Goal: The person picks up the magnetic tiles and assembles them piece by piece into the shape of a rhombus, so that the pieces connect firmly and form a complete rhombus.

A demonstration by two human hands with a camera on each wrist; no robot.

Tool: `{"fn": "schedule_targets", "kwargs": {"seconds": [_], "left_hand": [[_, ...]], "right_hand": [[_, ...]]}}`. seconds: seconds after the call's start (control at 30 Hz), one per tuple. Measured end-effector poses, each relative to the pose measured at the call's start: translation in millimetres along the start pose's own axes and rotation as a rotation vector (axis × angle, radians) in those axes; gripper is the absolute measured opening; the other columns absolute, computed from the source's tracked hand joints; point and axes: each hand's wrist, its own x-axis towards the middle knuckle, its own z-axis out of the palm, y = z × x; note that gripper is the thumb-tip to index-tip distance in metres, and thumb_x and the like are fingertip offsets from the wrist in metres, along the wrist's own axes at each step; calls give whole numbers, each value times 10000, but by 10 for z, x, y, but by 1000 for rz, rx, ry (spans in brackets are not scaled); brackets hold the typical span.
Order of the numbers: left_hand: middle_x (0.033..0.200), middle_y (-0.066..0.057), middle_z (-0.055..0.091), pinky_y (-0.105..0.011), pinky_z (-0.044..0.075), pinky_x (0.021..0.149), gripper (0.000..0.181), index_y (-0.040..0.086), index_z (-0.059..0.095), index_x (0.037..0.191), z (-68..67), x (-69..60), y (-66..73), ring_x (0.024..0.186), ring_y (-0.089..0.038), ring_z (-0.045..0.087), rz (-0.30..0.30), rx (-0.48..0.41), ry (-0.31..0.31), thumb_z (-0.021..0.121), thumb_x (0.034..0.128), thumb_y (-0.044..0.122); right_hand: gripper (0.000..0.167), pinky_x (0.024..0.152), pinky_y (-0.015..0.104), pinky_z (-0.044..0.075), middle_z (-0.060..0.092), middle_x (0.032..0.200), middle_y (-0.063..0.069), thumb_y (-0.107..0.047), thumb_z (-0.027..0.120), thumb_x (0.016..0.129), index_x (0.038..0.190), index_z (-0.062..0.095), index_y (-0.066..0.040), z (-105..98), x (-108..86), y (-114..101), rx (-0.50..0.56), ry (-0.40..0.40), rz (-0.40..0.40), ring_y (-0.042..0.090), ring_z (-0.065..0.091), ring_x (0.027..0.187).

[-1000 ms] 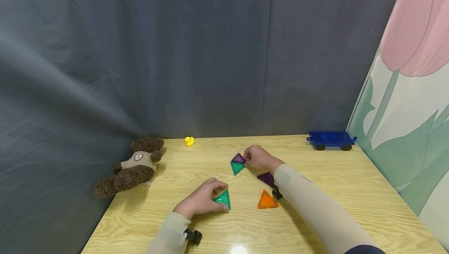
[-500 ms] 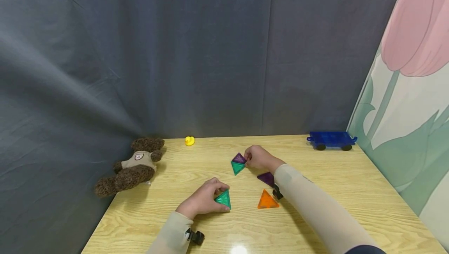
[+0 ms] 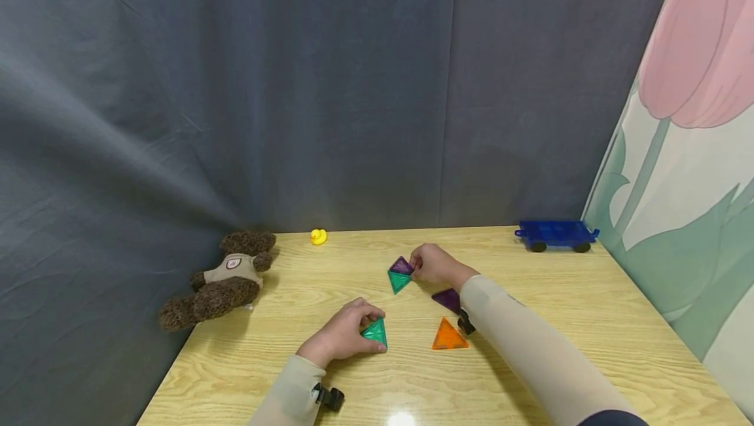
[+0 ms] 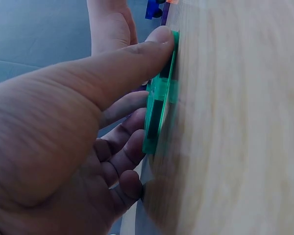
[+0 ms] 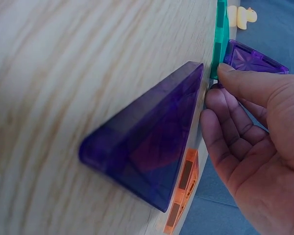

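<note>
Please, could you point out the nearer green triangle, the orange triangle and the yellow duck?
Nearer green triangle [image 3: 377, 333]: head view, middle of its visible face.
Orange triangle [image 3: 449, 336]: head view, middle of its face.
Yellow duck [image 3: 319, 238]: head view, its body.

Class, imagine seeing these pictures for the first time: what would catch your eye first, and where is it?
Probably the bright orange triangle, lying flat on the table between the left hand, which holds a green triangle, and the right sleeve. Next might come the brown teddy bear at the table's left edge and the large pink tulip on the right-hand wall.
</note>
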Motion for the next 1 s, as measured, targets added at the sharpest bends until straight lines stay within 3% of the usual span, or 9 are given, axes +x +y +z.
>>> {"fn": "schedule_targets", "kwargs": {"seconds": [0.33, 0.6, 1.0], "left_hand": [[1148, 104, 573, -306, 499, 905, 591, 226, 645, 1331, -4, 12, -6, 1004, -103, 543, 10, -12, 16, 910, 830, 390], [1158, 110, 606, -319, 508, 871, 607, 246, 607, 1338, 1, 19, -29, 992, -111, 563, -14, -78, 23, 921, 825, 329], [1061, 34, 564, -275, 488, 752, 490, 162, 571, 1363, -2, 25, -102, 877, -151, 551, 51, -127, 76, 815, 939, 138]], "right_hand": [[148, 696, 313, 504, 625, 775, 4, -19, 839, 877, 870, 708, -89, 3, -7, 1, -5, 3, -1, 167, 558, 724], [155, 696, 314, 501, 624, 768, 1, -17, 842, 872, 856, 708, -92, 3, -3, 0, -10, 5, -5, 164, 556, 719], [158, 698, 312, 488, 611, 757, 5, -11, 838, 874, 851, 701, -86, -3, -1, -14, -10, 1, -3, 170, 547, 719]]}}
